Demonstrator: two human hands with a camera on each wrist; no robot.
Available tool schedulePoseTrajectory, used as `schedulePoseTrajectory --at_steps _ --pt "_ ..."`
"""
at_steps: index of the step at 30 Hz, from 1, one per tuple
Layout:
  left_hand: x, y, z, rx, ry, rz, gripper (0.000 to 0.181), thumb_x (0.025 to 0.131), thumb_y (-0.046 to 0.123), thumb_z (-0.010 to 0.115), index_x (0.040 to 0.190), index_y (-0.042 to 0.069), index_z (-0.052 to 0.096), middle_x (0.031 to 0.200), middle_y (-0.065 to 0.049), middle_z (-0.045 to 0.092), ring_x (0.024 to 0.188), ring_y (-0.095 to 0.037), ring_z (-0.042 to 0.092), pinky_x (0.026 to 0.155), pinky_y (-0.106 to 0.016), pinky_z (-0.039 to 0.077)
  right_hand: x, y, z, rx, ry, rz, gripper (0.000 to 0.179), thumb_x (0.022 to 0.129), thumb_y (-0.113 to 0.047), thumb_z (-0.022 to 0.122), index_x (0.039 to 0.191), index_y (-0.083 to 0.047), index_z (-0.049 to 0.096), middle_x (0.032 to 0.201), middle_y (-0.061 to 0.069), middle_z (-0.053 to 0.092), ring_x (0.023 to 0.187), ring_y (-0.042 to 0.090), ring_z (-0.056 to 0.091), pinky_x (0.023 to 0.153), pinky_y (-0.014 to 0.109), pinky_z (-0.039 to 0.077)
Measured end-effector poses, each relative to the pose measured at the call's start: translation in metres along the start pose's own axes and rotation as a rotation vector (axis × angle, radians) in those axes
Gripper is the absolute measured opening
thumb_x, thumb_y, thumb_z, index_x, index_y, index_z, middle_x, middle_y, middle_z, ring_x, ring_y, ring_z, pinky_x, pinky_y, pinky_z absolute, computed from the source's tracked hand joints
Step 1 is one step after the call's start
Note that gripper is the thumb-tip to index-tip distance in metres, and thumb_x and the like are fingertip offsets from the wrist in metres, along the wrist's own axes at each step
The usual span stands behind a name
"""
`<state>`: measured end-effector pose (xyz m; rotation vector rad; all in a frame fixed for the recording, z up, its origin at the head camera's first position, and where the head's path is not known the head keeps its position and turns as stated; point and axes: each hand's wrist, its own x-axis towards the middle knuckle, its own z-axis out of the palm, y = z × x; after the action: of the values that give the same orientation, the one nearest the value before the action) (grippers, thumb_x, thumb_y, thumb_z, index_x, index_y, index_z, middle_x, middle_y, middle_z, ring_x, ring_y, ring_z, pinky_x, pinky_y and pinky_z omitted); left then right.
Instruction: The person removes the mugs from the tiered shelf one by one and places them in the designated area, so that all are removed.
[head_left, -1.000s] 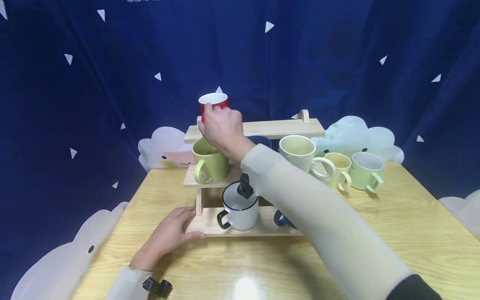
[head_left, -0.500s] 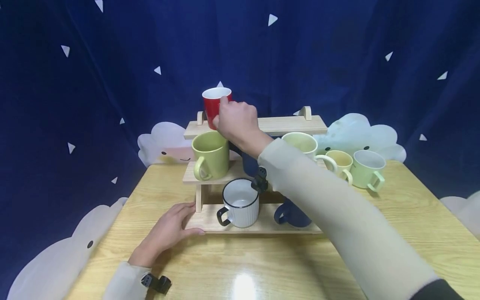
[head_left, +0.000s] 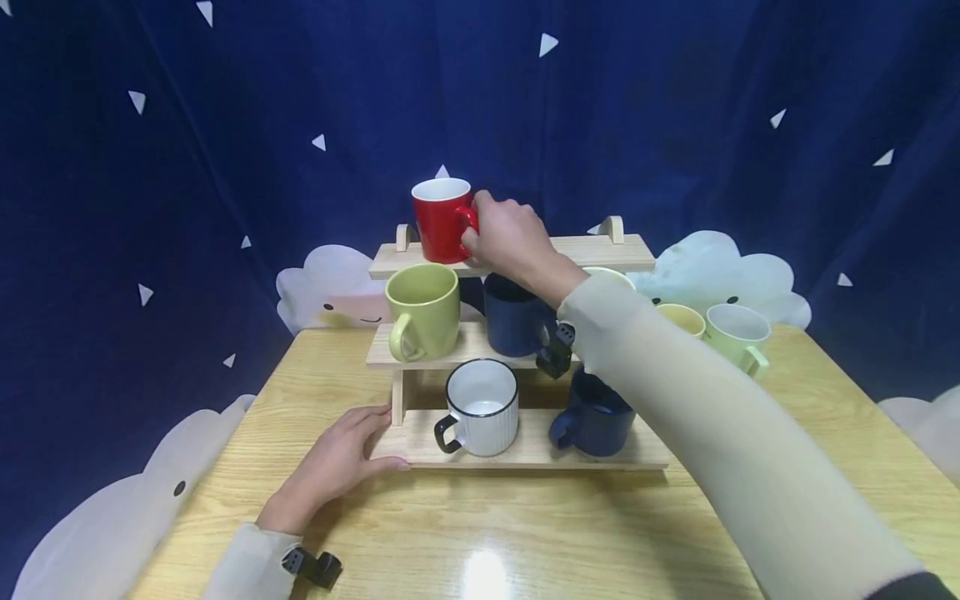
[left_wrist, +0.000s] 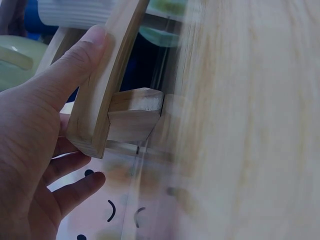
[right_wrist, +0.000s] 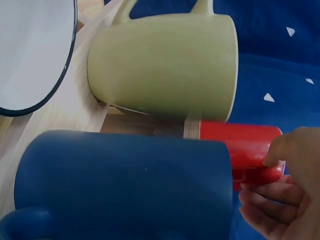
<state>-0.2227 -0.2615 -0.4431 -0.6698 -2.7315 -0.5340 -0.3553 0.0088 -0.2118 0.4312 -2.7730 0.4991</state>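
Observation:
At the left end of the top board, a red mug [head_left: 438,225] with a white inside stands upright. My right hand [head_left: 510,237] pinches its handle, which points right; the right wrist view shows thumb and finger on the red mug [right_wrist: 240,142]. My left hand [head_left: 337,454] grips the left end of the wooden rack [head_left: 427,450] at its bottom board, thumb along the front edge. In the left wrist view, the left hand [left_wrist: 55,125] has its other fingers spread past the board's end. Below the red mug, a yellow-green mug [head_left: 427,312] sits on the middle board.
A navy mug [head_left: 513,317] stands on the middle board, beside a pale mug [head_left: 611,273] mostly hidden by the right sleeve. On the bottom board are a white black-rimmed mug [head_left: 487,417] and another navy mug [head_left: 600,421]. A yellow mug [head_left: 682,318] and a mint mug [head_left: 738,329] stand right.
My right hand has swung to the right, turning the red mug so its handle moves from the front to the right side. The mug has shifted slightly right. The left hand stays put.

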Motion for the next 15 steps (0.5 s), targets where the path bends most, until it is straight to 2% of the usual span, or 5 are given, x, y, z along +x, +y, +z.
schedulePoseTrajectory --at_steps 8,15 --pt "0.000 0.000 0.001 0.009 0.004 0.010 0.082 0.072 0.064 0.074 0.127 0.003 0.063 0.135 -0.014 0.057 0.125 -0.034 0.051 0.107 -0.050 0.041 0.004 0.020 0.001 0.309 -0.039 0.015 0.031 0.096 -0.022 0.059 0.122 -0.008 0.055 0.098 0.007 0.065 0.084 0.021 0.061 0.071 0.029 0.055" --pt "0.001 0.000 0.002 0.003 0.001 0.004 0.083 0.073 0.064 0.074 0.127 0.003 0.063 0.136 -0.014 0.056 0.125 -0.035 0.051 0.107 -0.051 0.040 0.007 0.026 0.000 0.428 -0.108 0.005 0.030 0.100 -0.024 0.056 0.123 -0.006 0.059 0.104 0.011 0.067 0.091 0.023 0.061 0.076 0.031 0.054"
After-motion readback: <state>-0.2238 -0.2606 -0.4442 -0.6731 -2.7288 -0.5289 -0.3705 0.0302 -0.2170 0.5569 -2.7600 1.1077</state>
